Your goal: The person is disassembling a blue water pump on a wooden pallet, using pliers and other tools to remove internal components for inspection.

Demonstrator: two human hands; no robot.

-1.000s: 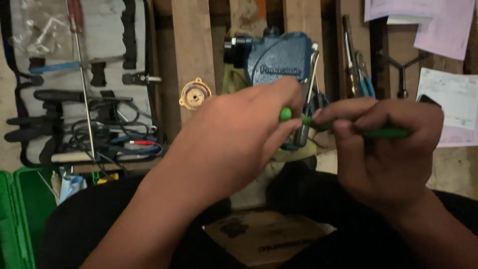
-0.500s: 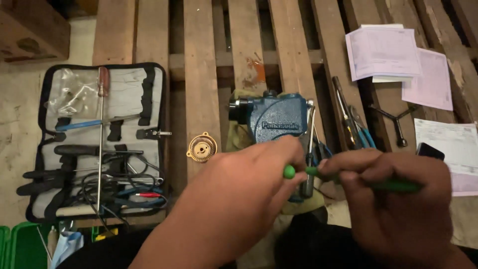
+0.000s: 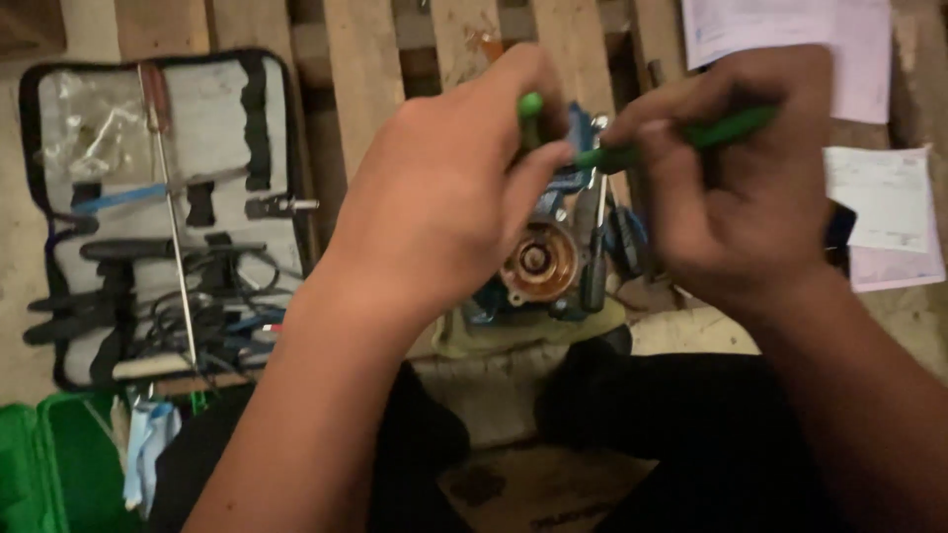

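My left hand (image 3: 444, 188) and my right hand (image 3: 736, 168) are raised close together over a blue pump body (image 3: 553, 266) with a round rusty-orange opening facing me. Both hands grip a slim green-handled tool (image 3: 731, 126): the right hand wraps its long handle, the left pinches a small green end piece (image 3: 530, 103). The pump sits on an olive cloth (image 3: 513, 331) on wooden slats (image 3: 365, 89). Much of the pump is hidden behind my hands.
An open grey tool case (image 3: 158, 217) with a long screwdriver, pliers and cables lies at the left. A green box (image 3: 44, 454) is at the bottom left. Paper sheets (image 3: 884, 207) lie at the right. My dark-trousered legs fill the lower middle.
The view has tilted down and closer. My hands have risen with the green tool, and the pump's round orange opening now shows below them.
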